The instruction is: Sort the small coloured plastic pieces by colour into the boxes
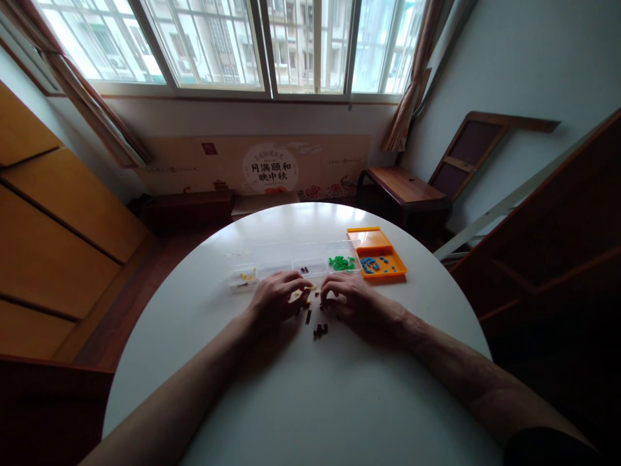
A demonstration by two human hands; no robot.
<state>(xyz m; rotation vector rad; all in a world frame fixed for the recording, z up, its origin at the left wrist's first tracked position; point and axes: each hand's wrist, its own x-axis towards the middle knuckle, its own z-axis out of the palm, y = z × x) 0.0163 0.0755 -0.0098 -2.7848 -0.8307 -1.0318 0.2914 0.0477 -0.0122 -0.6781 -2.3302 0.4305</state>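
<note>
Here the person appears to be sorting small loose pieces by colour. Nearest lie the dark pieces (319, 330), a tiny cluster on the white round table (291, 401), just short of both hands. The left hand (277, 296) curls its fingers over yellow pieces (305, 292); whether it pinches one cannot be told. The right hand (350, 299) rests palm-down, fingers bent, its grasp hidden too. Next would be a fine pinch on one small piece. Beyond stands a clear divided box (291, 259) holding green pieces (342, 262), and beside it an orange tray (383, 249) with blue pieces (371, 264).
</note>
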